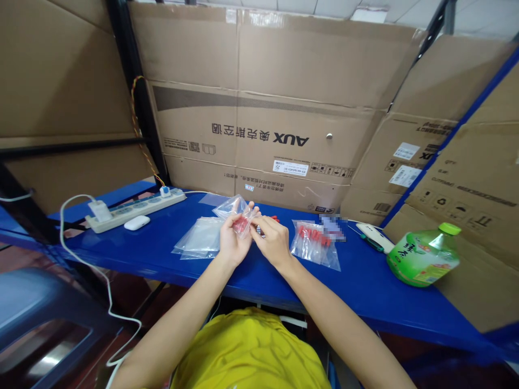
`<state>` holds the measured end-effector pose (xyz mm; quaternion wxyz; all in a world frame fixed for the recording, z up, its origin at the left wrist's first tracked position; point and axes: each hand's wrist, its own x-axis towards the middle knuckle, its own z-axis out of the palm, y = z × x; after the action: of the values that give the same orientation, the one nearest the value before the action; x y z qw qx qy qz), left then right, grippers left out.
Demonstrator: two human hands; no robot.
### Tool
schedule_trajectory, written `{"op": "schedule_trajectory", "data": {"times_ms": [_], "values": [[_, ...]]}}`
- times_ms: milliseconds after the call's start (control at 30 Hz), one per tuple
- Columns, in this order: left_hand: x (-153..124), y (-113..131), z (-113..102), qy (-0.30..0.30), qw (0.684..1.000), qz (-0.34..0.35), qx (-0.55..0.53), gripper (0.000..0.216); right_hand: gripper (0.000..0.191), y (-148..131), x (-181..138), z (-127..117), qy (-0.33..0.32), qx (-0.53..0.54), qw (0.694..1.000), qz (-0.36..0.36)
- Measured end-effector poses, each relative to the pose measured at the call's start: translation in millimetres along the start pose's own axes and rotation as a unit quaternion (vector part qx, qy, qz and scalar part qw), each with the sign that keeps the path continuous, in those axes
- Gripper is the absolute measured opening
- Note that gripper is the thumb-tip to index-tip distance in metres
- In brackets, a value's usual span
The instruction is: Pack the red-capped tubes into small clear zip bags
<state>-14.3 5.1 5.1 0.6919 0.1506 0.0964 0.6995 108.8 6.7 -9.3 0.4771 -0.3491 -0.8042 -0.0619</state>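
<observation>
Clear bag [242,214] with red contents, over a blue table [357,294]

Left hand [236,237]: palm up, bag held between thumb and fingers; red matter shows through the film.
Right hand [272,237]: fingers drawn in narrowly at the bag's right edge; whether they pinch it, cannot tell.
Bag position: raised between both hands, near the table's middle.
Flat bags [197,240]: clear, overlapping, on the table just left of the left hand.
Packed bag [313,243]: clear, red pieces inside, right of the right hand.
Bottle [424,258]: green, standing tilted, far right.
Power strip [138,209]: white, left rear, plugs inserted.
White case [137,222]: before the strip.
Carton [263,108]: brown, marked AUX, upright behind.
</observation>
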Motion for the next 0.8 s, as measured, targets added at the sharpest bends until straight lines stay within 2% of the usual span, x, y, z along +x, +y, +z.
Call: {"op": "schedule_trajectory", "data": {"times_ms": [167, 367, 433, 533, 600, 667, 733, 800], "values": [[0.6, -0.6, -1.6, -0.004, 1.000, 0.005, -0.001, 0.060, 0.021, -0.6, 0.7, -0.6, -0.004, -0.021, 1.000, 0.005], [3.0, 4.6, -4.1, -0.004, 0.999, 0.027, -0.018, 0.055, 0.024, 9.7, 1.6, -6.6, -0.023, 0.065, 0.995, -0.073], [2.8, 7.3, -3.2, 0.002, 0.999, 0.032, -0.034, 0.056, 0.026, 18.7, 3.3, -12.6, 0.000, 0.072, 0.996, -0.048], [1.7, 9.5, 0.0, 0.016, 0.998, 0.040, -0.051, 0.058, 0.027, 36.0, 8.5, -25.8, 0.015, 0.030, 0.999, 0.041], [0.6, 9.7, 2.6, 0.020, 0.998, 0.039, -0.052, 0.060, 0.023, 47.4, 12.3, -35.8, -0.035, -0.027, 0.993, 0.108], [-0.6, 9.5, 4.6, 0.016, 0.998, 0.042, -0.050, 0.061, 0.017, 55.9, 14.9, -44.8, -0.129, -0.082, 0.975, 0.159], [-2.1, 9.6, 5.9, 0.006, 0.998, 0.046, -0.042, 0.063, 0.016, 60.3, 15.6, -51.3, -0.226, -0.110, 0.951, 0.181], [-3.7, 10.2, 6.2, -0.004, 0.998, 0.048, -0.027, 0.065, 0.020, 61.5, 14.8, -54.7, -0.294, -0.109, 0.932, 0.184]]}}
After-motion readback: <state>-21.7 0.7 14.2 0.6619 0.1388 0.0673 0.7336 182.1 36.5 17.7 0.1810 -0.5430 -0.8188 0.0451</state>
